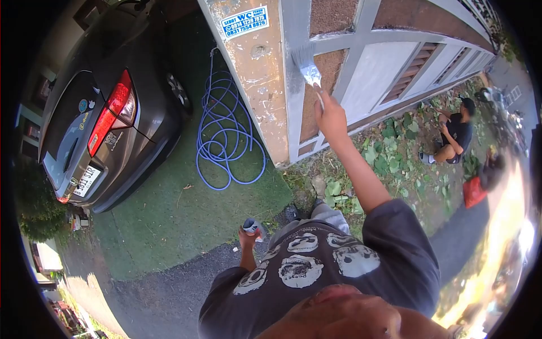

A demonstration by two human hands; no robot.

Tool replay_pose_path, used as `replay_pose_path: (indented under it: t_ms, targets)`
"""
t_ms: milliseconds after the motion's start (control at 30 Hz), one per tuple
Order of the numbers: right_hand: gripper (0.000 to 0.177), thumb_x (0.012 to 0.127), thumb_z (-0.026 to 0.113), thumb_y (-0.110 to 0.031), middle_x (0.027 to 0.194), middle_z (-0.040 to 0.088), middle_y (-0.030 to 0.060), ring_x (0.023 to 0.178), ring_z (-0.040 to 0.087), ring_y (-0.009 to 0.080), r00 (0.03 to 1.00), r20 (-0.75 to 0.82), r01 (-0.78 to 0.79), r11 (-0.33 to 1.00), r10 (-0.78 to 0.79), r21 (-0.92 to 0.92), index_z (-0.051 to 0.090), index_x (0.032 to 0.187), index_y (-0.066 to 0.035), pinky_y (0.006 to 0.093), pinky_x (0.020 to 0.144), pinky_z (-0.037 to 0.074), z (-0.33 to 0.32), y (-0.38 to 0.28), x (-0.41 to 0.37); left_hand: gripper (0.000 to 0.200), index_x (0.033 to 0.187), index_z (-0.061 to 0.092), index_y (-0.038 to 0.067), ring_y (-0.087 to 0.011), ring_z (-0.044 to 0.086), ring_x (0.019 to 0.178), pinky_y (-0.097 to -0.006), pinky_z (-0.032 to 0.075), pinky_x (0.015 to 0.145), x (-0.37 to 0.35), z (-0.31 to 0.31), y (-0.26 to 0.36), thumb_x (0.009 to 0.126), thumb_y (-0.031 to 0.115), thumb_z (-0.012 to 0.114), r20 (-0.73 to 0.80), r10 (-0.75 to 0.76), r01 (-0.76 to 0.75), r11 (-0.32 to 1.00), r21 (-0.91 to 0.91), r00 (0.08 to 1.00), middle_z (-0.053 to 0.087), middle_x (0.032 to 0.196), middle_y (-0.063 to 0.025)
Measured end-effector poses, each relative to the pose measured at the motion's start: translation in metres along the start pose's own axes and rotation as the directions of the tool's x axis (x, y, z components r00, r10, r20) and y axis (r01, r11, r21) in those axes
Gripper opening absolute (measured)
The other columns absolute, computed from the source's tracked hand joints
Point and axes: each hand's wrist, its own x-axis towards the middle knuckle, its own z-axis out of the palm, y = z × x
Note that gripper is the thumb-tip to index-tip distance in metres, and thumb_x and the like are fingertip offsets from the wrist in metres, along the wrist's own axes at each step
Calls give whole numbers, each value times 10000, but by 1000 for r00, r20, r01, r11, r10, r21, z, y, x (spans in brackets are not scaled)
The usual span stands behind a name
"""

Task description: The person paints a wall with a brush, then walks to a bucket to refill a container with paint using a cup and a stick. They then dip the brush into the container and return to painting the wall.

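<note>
My right hand (332,117) is raised to the wall, closed round the handle of a paintbrush (309,70). The brush's bristles rest against a grey painted band (297,39) of the wall, near its corner. Textured brown panels (324,76) sit between the grey bands. Low by my waist, my left hand (247,239) grips a small container, probably a paint cup (250,227), with a dark grey inside. Its exact contents are too small to make out.
A dark car (113,113) stands at the left on green ground covering (152,237). A coiled blue hose (226,135) lies beside the wall's peeling end face (257,85). At the right, another person (456,133) squats among leafy plants (384,152), near a red bag-like object (473,192).
</note>
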Motion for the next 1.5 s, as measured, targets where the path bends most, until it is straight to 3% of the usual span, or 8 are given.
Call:
replay_pose_path:
  t_ms: [133, 267, 433, 667, 867, 1033, 1267, 1500]
  targets:
    - [381, 882, 623, -114, 902, 676, 265, 809, 678, 438, 889, 415, -154, 980, 192, -123, 659, 1260, -152, 530, 722, 554, 81, 92, -116, 1291, 1503, 310, -70, -440, 513, 1286, -477, 461, 1060, -1, -1, 16, 508, 429, 964, -25, 6, -6, 1000, 13, 1000, 473, 1417, -294]
    - [362, 883, 615, -145, 882, 697, 247, 822, 698, 436, 866, 479, -120, 990, 143, -78, 671, 1240, -141, 539, 735, 565, 95, 109, -134, 1288, 1511, 302, -58, -437, 505, 1289, -483, 462, 1060, -3, -6, 27, 520, 439, 957, -29, 15, -14, 999, 46, 999, 472, 1414, -288]
    - [357, 911, 623, -113, 919, 686, 249, 805, 671, 434, 999, 23, 33, 988, -37, 149, 656, 1265, -143, 515, 708, 537, -19, -2, -4, 1289, 1502, 310, -70, -438, 517, 1269, -483, 461, 1056, -14, -4, 34, 534, 490, 951, -26, 15, -11, 991, 131, 1000, 494, 1379, -283]
    - [370, 967, 604, -145, 865, 644, 204, 753, 668, 409, 830, -523, 393, 868, -194, 302, 598, 1335, -179, 494, 626, 528, -87, -67, 64, 1280, 1490, 320, -88, -454, 504, 1283, -485, 445, 1070, -42, 5, 44, 539, 498, 945, 27, 108, -111, 982, 152, 994, 476, 1388, -329]
    - [404, 959, 587, -162, 893, 683, 256, 801, 678, 434, 963, 257, -110, 988, 79, 107, 559, 1362, -149, 546, 652, 522, 40, 27, -38, 1274, 1492, 321, -83, -453, 501, 1287, -482, 425, 1089, -79, 1, 61, 523, 447, 956, -27, 88, -83, 984, 157, 996, 478, 1390, -325]
    - [380, 911, 586, -128, 795, 678, 268, 764, 678, 462, 895, 428, -142, 990, 129, -1, 619, 1289, -130, 580, 701, 537, 163, 136, -174, 1258, 1469, 348, -106, -454, 485, 1307, -481, 416, 1096, -120, -3, 26, 516, 443, 960, -66, 59, -56, 997, 44, 996, 467, 1416, -318]
    - [340, 945, 603, -154, 899, 705, 243, 831, 684, 448, 999, -24, 26, 960, -20, 278, 622, 1284, -152, 525, 715, 548, 7, 3, -17, 1266, 1456, 364, -109, -433, 485, 1314, -472, 404, 1112, -155, 8, -32, 493, 451, 967, -37, -35, 37, 997, 67, 999, 495, 1401, -296]
    - [329, 976, 600, -124, 1054, 700, 225, 937, 682, 414, 839, -520, 392, 843, -164, 367, 597, 1305, -132, 470, 758, 545, -50, -49, 37, 1270, 1468, 361, -73, -436, 511, 1285, -473, 439, 1079, -142, 13, -20, 490, 462, 970, -31, -97, 100, 990, 97, 995, 507, 1388, -289]
